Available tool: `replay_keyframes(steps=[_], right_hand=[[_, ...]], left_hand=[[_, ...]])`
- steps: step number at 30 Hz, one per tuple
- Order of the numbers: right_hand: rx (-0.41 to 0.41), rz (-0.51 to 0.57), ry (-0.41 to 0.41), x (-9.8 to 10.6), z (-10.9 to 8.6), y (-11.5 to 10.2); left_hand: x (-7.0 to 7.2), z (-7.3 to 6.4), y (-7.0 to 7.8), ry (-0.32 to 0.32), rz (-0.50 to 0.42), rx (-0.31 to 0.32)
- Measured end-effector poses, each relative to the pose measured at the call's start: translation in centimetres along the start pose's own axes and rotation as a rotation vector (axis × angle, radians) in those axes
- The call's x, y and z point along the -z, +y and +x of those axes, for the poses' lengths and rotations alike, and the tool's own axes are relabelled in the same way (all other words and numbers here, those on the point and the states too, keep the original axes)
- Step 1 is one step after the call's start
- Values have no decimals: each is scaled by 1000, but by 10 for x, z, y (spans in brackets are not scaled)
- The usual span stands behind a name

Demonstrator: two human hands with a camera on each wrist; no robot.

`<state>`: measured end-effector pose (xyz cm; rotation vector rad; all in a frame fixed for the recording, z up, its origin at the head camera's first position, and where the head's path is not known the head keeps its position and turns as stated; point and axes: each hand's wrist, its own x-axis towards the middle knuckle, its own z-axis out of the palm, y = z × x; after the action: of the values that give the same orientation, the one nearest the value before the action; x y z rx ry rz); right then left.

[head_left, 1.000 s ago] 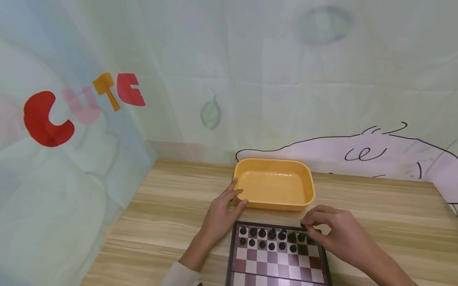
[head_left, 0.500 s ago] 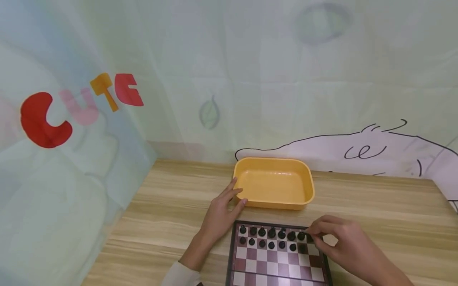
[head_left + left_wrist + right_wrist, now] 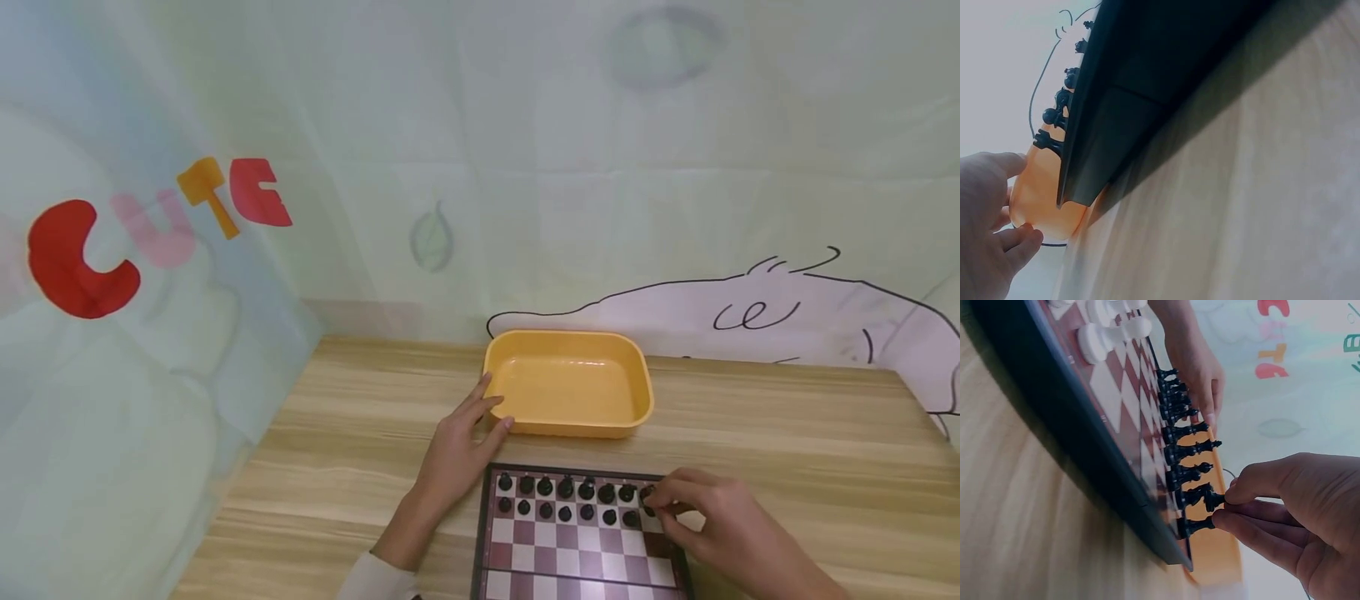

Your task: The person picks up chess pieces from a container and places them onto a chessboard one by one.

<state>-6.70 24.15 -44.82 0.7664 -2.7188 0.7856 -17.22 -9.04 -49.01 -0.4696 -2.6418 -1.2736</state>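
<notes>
My left hand (image 3: 456, 446) rests its spread fingers on the left end of a yellow plastic tray (image 3: 567, 430). In the left wrist view its fingertips touch the tray (image 3: 1054, 219) beside the board. My right hand (image 3: 723, 521) is over the far right corner of the chessboard (image 3: 557, 560), its thumb and fingertips pinching a small black chess piece (image 3: 1213, 499). The fingers partly hide which piece it is. A standing black piece (image 3: 1197, 526) is right beside those fingertips. Black pieces stand in two rows along the board's far side, such as a black pawn (image 3: 565, 513).
White chess pieces (image 3: 1116, 334) stand at the near end of the board in the right wrist view. All this lies on a wood-grain table (image 3: 315, 475). A printed cloth (image 3: 352, 208) hangs behind and at the left.
My right hand has moved slightly down and towards me at the board's far right corner, its fingers still pinched. The left hand stays on the tray. The head view has shifted slightly.
</notes>
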Motion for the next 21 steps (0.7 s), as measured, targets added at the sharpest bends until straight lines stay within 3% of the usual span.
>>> replay_keyframes(steps=[7, 13, 18, 21], right_hand=[[20, 10, 9, -8, -5, 7], [12, 44, -43, -14, -8, 12], [47, 41, -31, -15, -9, 14], [24, 38, -51, -14, -10, 13]], left_hand=[[1, 0, 0, -4, 0, 0], [1, 0, 0, -5, 3, -1], [2, 0, 1, -7, 2, -1], [1, 0, 1, -8, 6, 3]])
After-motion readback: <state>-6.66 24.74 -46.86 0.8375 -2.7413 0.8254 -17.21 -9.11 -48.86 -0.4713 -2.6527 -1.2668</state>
